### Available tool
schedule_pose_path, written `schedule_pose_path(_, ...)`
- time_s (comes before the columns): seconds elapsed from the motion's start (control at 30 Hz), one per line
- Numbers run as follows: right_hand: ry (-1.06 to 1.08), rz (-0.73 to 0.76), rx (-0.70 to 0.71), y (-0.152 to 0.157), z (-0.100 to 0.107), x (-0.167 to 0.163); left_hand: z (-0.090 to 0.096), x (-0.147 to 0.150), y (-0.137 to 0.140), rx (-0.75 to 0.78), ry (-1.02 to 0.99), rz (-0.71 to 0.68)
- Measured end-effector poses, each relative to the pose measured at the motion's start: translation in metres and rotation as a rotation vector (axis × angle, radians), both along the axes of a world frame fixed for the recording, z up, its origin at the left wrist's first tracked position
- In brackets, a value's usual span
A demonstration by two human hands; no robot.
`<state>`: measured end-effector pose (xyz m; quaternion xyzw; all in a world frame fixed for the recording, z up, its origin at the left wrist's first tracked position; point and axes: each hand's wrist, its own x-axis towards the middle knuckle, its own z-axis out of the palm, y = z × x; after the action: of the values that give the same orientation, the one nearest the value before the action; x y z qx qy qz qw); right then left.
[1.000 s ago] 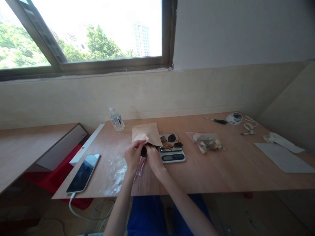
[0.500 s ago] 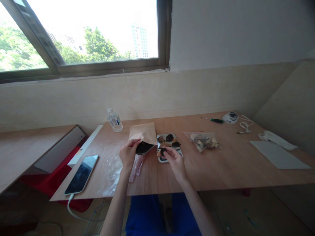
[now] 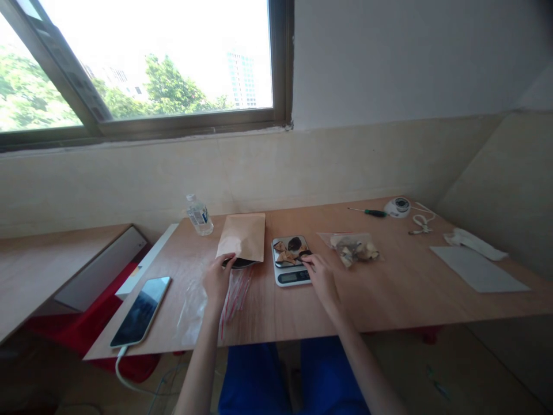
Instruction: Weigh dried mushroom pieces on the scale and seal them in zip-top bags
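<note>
My left hand (image 3: 218,276) pinches the mouth edge of a brown kraft paper bag (image 3: 242,236). The bag lies on the table with its dark opening towards me. To its right is a small white kitchen scale (image 3: 280,278) with a display at the front. On its plate sit several dried, curled pieces (image 3: 285,256), tan and blackish, perhaps mushroom. At the plate's right edge, the fingertips of my right hand (image 3: 322,276) close on a dark dried piece (image 3: 305,253), which they partly cover.
A clear zip bag of dried pieces (image 3: 356,249) lies right of the scale. Clear plastic bags (image 3: 235,297) lie near my left forearm, with a phone (image 3: 141,311) further left. Behind are a water bottle (image 3: 199,216), a screwdriver (image 3: 371,212) and a white dome camera (image 3: 397,207).
My right hand has moved from the scale's front left to its right side. The dark piece it held is out of sight. The paper bag's mouth has sunk lower and gapes less.
</note>
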<state>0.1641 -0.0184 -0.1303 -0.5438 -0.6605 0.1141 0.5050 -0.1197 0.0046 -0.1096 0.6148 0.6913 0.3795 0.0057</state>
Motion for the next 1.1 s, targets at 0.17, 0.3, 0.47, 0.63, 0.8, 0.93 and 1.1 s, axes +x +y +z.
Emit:
schedule_pose_path(0.17,-0.154,-0.019,0.014,0.013,-0.010,-0.008,0.000,0.003,-0.005,0.005,-0.051,-0.083)
schedule_pose_path(0.3,-0.162,0.014,-0.027,0.015,-0.015,-0.009,0.005,0.002,-0.011,0.035,-0.110,-0.182)
schedule_pose_path(0.47,-0.172,-0.061,-0.002,-0.006,-0.011,-0.001,0.005,0.001,-0.034,0.053,-0.175,-0.191)
schedule_pose_path(0.63,-0.098,-0.145,0.015,-0.026,-0.015,0.016,-0.004,-0.007,-0.062,-0.002,-0.157,-0.090)
schedule_pose_path(0.8,-0.050,-0.195,-0.017,-0.035,-0.029,0.028,-0.012,-0.025,-0.083,-0.067,-0.165,-0.002)
schedule_pose_path(0.93,-0.016,-0.204,-0.033,-0.036,-0.033,0.031,-0.025,-0.039,-0.090,-0.183,-0.183,-0.047)
schedule_pose_path(1.1,0.005,-0.178,-0.046,-0.037,-0.033,0.031,-0.043,-0.039,-0.086,-0.217,-0.135,-0.067)
